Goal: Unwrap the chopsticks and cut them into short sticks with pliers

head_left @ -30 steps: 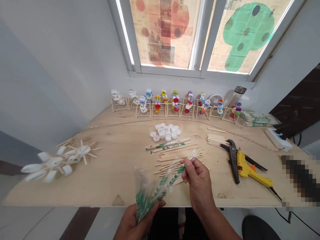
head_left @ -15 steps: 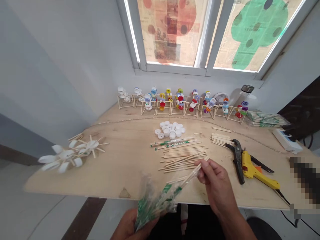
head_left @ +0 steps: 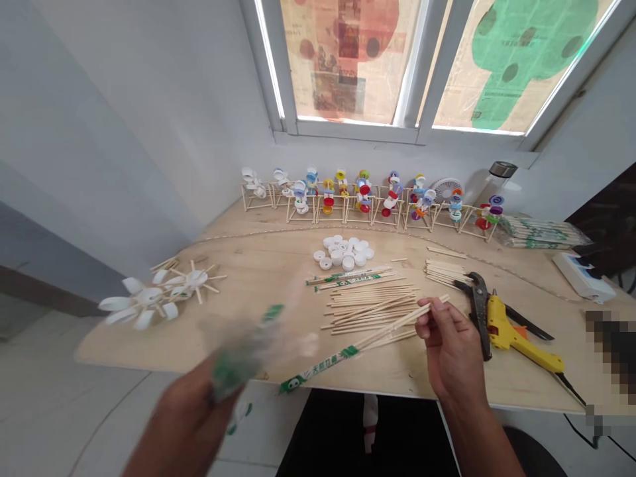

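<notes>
Above the front edge of the bench, I have the right hand closed on thin wooden sticks, pinched between thumb and fingertips, their far end running into a green-printed paper sleeve. The left hand is blurred past the front edge with a clear plastic bag; I cannot tell how firmly it holds. Just beyond the grip lies a loose pile of sticks. To its right sit pliers and a yellow glue gun; white bottle caps are heaped farther back.
</notes>
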`<action>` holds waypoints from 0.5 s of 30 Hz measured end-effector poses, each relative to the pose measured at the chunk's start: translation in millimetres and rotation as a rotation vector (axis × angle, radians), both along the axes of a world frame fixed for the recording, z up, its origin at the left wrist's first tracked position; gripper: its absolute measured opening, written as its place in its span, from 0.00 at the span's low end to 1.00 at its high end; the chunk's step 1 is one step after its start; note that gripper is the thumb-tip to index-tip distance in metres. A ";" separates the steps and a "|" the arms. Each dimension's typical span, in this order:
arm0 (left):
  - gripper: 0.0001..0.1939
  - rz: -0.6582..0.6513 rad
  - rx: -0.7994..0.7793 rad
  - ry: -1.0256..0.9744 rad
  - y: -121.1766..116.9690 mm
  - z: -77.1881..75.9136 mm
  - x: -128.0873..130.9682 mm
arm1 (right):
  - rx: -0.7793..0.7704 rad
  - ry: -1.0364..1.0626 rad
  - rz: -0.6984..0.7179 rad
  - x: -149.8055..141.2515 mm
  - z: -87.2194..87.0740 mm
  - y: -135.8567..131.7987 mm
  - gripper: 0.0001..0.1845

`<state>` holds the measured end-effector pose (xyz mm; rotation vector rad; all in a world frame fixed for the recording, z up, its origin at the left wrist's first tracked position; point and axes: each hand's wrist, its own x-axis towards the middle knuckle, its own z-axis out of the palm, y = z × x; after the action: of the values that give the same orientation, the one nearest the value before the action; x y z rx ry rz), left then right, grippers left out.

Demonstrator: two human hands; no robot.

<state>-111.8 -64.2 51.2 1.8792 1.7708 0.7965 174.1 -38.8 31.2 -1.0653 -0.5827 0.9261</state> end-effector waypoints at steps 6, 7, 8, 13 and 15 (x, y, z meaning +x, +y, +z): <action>0.15 -0.451 -0.150 -0.078 5.1 -0.4 67.5 | 0.012 -0.035 -0.011 -6.9 2.9 -2.9 0.11; 0.13 -0.443 -0.176 -0.062 8.0 -3.3 67.1 | 0.023 -0.023 -0.033 -3.7 3.4 -2.0 0.10; 0.12 -0.422 -0.195 -0.029 12.3 -6.5 62.5 | 0.039 -0.008 -0.061 0.7 3.6 -0.5 0.10; 0.12 -0.071 -0.069 0.097 58.1 -22.0 9.6 | 0.096 0.046 -0.233 25.8 -2.4 14.2 0.09; 0.16 0.108 -0.004 0.094 81.3 -25.4 -1.8 | 0.079 0.021 -0.240 29.5 -8.9 21.9 0.09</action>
<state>-113.5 17.1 25.8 1.8594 1.9438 0.7532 203.6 -16.9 22.3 -1.0280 -0.4584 0.6981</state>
